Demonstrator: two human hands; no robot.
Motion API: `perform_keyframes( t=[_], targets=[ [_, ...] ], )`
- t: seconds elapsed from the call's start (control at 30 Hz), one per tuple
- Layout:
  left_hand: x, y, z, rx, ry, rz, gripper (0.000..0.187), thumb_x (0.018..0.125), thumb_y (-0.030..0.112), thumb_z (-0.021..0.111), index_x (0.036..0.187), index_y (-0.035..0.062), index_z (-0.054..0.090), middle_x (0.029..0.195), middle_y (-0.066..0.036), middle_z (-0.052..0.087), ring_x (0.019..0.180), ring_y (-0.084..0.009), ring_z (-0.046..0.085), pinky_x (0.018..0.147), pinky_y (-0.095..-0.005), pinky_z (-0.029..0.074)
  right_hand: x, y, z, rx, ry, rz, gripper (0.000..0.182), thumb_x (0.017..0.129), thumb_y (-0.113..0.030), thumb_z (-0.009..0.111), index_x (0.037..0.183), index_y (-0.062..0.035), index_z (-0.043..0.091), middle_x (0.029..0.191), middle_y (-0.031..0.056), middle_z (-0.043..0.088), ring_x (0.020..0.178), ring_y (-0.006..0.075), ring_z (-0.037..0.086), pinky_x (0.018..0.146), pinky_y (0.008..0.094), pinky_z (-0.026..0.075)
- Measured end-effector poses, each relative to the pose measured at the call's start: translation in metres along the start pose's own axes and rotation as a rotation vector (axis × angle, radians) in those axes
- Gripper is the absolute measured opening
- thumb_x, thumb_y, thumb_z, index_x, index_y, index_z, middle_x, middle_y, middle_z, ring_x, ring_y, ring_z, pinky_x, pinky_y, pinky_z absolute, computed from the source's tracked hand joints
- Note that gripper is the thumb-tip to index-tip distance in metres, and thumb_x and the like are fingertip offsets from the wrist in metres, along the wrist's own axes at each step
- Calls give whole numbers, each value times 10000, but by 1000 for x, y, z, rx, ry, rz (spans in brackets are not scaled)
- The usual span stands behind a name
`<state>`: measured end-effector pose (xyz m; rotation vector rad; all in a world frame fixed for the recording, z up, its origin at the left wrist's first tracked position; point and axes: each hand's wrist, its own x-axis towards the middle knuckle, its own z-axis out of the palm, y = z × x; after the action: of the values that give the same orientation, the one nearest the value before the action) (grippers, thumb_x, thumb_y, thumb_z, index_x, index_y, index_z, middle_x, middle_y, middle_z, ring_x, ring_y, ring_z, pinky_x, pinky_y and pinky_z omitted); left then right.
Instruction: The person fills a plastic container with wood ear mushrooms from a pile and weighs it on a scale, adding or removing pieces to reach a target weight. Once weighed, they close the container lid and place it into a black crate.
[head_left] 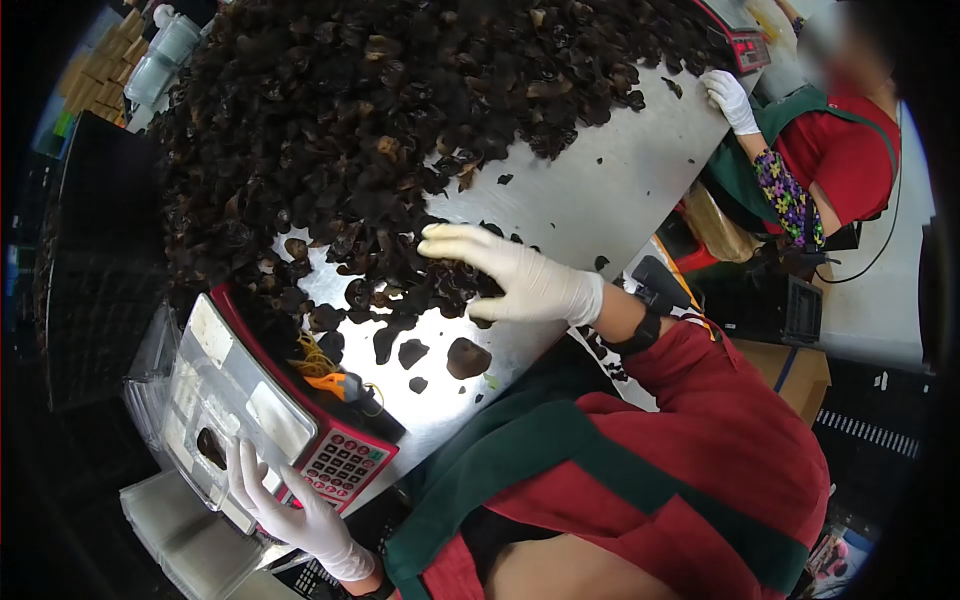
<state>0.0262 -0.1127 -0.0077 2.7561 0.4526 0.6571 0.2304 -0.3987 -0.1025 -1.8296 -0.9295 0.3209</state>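
A big heap of dark brown, wrinkled pieces that look like wood ear mushrooms (330, 120) covers much of the metal table (600, 190). My right hand (515, 272), in a white glove, reaches over the heap's near edge with its fingers stretched out and the thumb apart. Below it, several loose pieces, among them a round brown one (468, 358), lie on the bare metal. My left hand (285, 500), also gloved, has its fingers extended at the side of a clear plastic box (190, 440) on the red scale (345, 465). One dark piece (211, 448) sits in that box.
Clear plastic containers (185, 530) are stacked beside the scale. Orange-handled snips (335, 384) lie behind it with yellow string. Across the table a co-worker's gloved hand (731, 100) rests at the edge, near another red scale (748, 50). Cardboard boxes (100, 75) stand at the far left.
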Motion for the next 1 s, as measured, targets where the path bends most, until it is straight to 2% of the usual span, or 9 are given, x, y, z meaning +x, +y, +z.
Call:
perform_keyframes(
  t=[0.07,0.2,0.4,0.47,0.63,0.7,0.87,0.93,1.0],
  targets=[
    [1,-2,3,-25,-6,-5,422,932,-23,539,1354,-19,532,1375,-191,515,1230,-314,516,901,-392,458,-6,-1,-9,127,7,154,730,774,26,605,1469,-99,417,1511,136,374,1276,246,530,1045,352,455],
    [1,2,7,-79,-16,-3,442,916,-44,531,1358,-20,527,1380,-192,508,1227,-319,513,922,-398,454,-8,-3,-6,175,52,202,709,780,42,593,1456,-107,436,1433,125,472,1232,229,561,1030,355,463],
    [2,14,11,-123,-54,5,485,877,-82,535,1358,-16,527,1380,-196,507,1262,-341,498,1006,-430,431,0,4,15,199,343,226,446,816,98,606,1239,-43,627,1178,86,652,1021,177,677,862,289,533],
    [3,15,10,-89,-55,36,486,875,-82,538,1356,-15,529,1378,-198,508,1267,-346,498,1024,-438,424,6,-8,9,-207,627,-81,331,827,118,612,1097,-58,687,1020,75,678,859,147,685,753,247,543],
    [4,26,16,-100,-93,79,495,862,-85,552,1351,-13,533,1372,-205,512,1257,-361,515,1048,-448,414,-11,-20,-14,54,633,60,327,839,133,600,1107,-38,680,1039,66,663,900,127,671,795,252,547],
    [5,31,23,-182,-129,114,447,913,-58,530,1354,12,541,1385,-177,520,1266,-299,510,946,-387,466,-18,-27,-24,440,595,195,318,860,127,597,1145,-1,657,1073,66,661,946,118,656,849,255,539],
    [21,56,41,-443,-261,192,458,815,-103,587,1265,-20,592,1233,-196,613,1150,-349,596,970,-417,484,-35,-36,-31,513,551,214,327,875,118,591,1180,9,638,1109,76,658,983,113,646,892,268,530],
    [36,82,47,-544,-423,236,473,822,-72,615,1289,-1,587,1231,-194,613,1113,-315,609,955,-383,492,-33,-48,-26,574,465,230,325,873,120,593,1179,18,635,1104,76,650,984,117,646,885,255,530],
    [42,106,59,-959,-674,-111,572,869,-17,637,1417,22,480,1300,-157,583,1078,-205,600,887,-305,508,-27,-56,-12,564,399,179,326,868,120,600,1176,20,634,1099,75,645,984,119,647,879,247,529]
  ],
)
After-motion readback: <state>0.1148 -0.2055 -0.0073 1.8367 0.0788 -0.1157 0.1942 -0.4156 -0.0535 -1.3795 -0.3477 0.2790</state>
